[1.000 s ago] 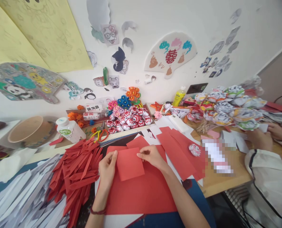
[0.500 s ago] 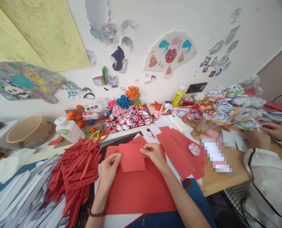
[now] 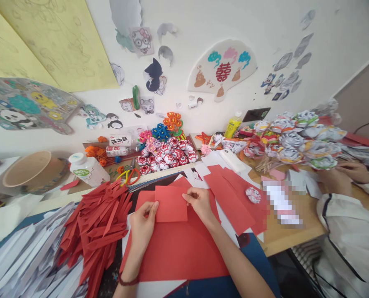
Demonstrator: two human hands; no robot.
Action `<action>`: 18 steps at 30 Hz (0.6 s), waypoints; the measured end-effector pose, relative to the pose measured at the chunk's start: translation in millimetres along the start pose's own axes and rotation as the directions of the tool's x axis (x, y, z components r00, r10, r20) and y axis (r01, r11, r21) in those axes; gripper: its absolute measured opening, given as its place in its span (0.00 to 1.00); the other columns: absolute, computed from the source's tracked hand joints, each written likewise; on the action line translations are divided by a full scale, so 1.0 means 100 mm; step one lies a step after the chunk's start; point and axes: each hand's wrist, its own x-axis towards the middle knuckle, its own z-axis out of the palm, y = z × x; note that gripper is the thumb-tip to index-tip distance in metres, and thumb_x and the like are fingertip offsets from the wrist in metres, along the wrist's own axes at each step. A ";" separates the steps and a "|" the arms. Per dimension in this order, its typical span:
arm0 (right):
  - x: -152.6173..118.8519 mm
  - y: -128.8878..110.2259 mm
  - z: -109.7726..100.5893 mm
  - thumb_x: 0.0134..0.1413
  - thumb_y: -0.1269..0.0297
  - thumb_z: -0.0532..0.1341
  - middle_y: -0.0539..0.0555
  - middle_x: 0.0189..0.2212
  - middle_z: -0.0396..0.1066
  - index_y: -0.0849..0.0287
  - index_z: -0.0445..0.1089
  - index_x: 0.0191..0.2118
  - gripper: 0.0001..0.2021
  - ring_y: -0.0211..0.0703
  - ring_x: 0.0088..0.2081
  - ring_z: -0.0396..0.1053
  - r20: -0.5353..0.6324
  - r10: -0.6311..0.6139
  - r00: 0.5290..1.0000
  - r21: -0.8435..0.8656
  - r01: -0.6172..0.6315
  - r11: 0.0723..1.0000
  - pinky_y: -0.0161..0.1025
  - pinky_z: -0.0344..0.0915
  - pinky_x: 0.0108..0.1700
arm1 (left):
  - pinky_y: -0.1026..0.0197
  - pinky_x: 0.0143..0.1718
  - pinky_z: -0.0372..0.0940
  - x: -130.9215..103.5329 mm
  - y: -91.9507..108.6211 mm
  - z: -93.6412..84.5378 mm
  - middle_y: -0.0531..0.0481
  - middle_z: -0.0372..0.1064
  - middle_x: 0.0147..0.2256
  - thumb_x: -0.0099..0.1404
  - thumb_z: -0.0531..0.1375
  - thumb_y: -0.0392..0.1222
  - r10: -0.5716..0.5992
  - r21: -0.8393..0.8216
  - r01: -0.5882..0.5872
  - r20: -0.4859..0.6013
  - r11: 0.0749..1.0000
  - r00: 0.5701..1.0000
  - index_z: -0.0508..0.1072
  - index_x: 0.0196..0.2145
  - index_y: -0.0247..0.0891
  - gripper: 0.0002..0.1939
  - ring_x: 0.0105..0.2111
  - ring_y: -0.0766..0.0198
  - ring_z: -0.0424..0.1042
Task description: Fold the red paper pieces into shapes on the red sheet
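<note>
A small square of red paper (image 3: 171, 205) is held up between my two hands. My left hand (image 3: 143, 219) pinches its left edge between thumb and fingers. At the upper right edge, my right hand (image 3: 198, 203) grips it the same way. Beneath lies a larger sheet of red paper (image 3: 181, 252), flat on the table. To the left is a pile of folded red paper strips (image 3: 100, 223), beside a heap of folded white paper strips (image 3: 29, 252). More red sheets (image 3: 229, 198) lie right of my right hand, with a small red-and-white paper flower (image 3: 253, 195) on them.
Scissors with red and yellow handles (image 3: 131, 176) and a white bottle (image 3: 88, 169) stand behind the strips. Red-and-white paper flowers (image 3: 168, 155) sit by the wall; large paper flowers (image 3: 291, 138) stand at back right. A co-worker's hands (image 3: 352, 174) are at far right.
The view has shifted slightly. Both hands still hold the small red square in nearly the same place, and the rest of the table looks unchanged.
</note>
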 end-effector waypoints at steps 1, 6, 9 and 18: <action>0.00 0.00 0.00 0.47 0.61 0.64 0.47 0.15 0.62 0.57 0.64 0.18 0.13 0.39 0.19 0.61 -0.006 -0.002 1.000 0.002 0.002 1.000 0.36 0.57 0.25 | 0.66 0.33 0.63 0.00 0.00 0.00 0.53 0.74 0.25 0.62 0.58 0.54 0.005 0.008 -0.005 0.004 1.000 1.000 0.75 0.28 0.38 0.17 0.29 0.62 0.72; 0.00 0.00 -0.01 0.48 0.62 0.63 0.47 0.15 0.61 0.57 0.63 0.18 0.13 0.38 0.20 0.61 -0.026 -0.005 1.000 -0.005 0.005 1.000 0.35 0.56 0.26 | 0.66 0.28 0.60 -0.02 -0.02 0.00 0.54 0.70 0.21 0.62 0.58 0.55 0.020 0.055 -0.022 0.045 0.998 0.999 0.75 0.26 0.38 0.18 0.24 0.63 0.69; 0.00 0.02 -0.01 0.48 0.62 0.63 0.47 0.15 0.61 0.58 0.64 0.18 0.12 0.39 0.20 0.62 -0.030 0.007 1.000 0.010 -0.006 1.000 0.36 0.56 0.26 | 0.65 0.28 0.60 -0.01 0.00 0.00 0.54 0.70 0.21 0.62 0.58 0.55 0.020 0.042 -0.020 -0.004 0.999 1.000 0.75 0.27 0.38 0.18 0.24 0.63 0.69; 0.06 0.11 -0.08 0.46 0.58 0.66 0.46 0.16 0.63 0.59 0.66 0.20 0.13 0.37 0.20 0.62 0.018 0.073 0.997 0.157 -0.075 0.985 0.35 0.57 0.25 | 0.64 0.30 0.61 -0.01 -0.08 -0.01 0.54 0.72 0.21 0.65 0.55 0.52 0.016 0.073 -0.018 0.035 0.997 0.999 0.74 0.32 0.40 0.15 0.23 0.63 0.70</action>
